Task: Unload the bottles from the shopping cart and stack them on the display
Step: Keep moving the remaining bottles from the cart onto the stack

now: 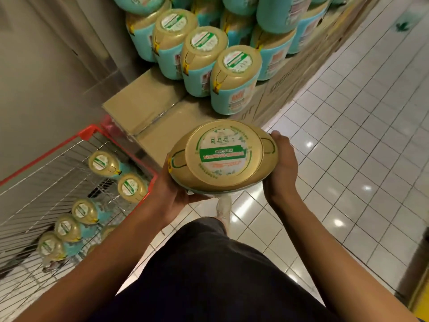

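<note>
I hold one large bottle (222,156) with a gold top and a green-and-white label, seen from above at chest height. My left hand (171,191) grips its left underside and my right hand (282,168) cups its right side. Several more bottles (131,187) with turquoise sleeves stand in the red-rimmed wire shopping cart (58,145) at my lower left. On the display of cardboard boxes (144,105) ahead, stacked bottles (234,80) form rows, with a second tier above them.
A grey wall (46,66) runs along the left behind the cart. White glossy floor tiles (348,159) spread to the right. Bare cardboard shows on the near left of the display, in front of the stacked rows.
</note>
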{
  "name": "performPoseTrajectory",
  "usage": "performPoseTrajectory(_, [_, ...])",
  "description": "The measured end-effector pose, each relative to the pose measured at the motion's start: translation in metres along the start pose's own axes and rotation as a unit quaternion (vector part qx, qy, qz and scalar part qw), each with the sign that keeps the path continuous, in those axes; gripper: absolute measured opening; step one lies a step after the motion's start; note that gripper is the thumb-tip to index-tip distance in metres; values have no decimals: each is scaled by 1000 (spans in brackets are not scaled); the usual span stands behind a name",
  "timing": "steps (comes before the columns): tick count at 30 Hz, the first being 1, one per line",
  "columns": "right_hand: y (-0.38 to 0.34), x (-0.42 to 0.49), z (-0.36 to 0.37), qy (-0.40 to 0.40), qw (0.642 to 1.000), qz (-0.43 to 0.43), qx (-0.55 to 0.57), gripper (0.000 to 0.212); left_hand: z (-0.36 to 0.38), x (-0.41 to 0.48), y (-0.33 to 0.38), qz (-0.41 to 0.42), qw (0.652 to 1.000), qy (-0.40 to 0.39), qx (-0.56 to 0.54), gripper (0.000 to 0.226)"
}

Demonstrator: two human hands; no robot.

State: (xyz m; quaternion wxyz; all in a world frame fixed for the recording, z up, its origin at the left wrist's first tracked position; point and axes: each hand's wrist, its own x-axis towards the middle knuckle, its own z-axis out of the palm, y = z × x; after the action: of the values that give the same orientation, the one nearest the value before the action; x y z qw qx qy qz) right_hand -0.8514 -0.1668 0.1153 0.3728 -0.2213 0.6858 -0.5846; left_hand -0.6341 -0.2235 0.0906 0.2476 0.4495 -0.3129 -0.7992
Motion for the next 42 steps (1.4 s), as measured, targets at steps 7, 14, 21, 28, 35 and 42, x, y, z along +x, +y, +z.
performPoseTrajectory(7, [-44,85,29,-69,997,-16,-22,58,15,48,44,42,996,20,-74,67])
performPoseTrajectory(14, [-101,168,78,-158,985,-15,62,42,44,79,116,78,981,97,-149,104])
performPoseTrajectory(21, [-134,234,160,-181,976,-27,116,49,50,145,187,140,946,183,-229,59])
performPoseTrajectory(28, [-141,268,208,-215,969,-56,108,65,40,206,244,148,926,271,-218,66])
performPoseTrajectory(35, [-151,302,231,-254,959,-30,118,82,38,248,275,136,918,316,-197,68])
performPoseTrajectory(42, [-133,313,234,-226,970,-72,59,65,44,267,279,175,896,366,-180,56])
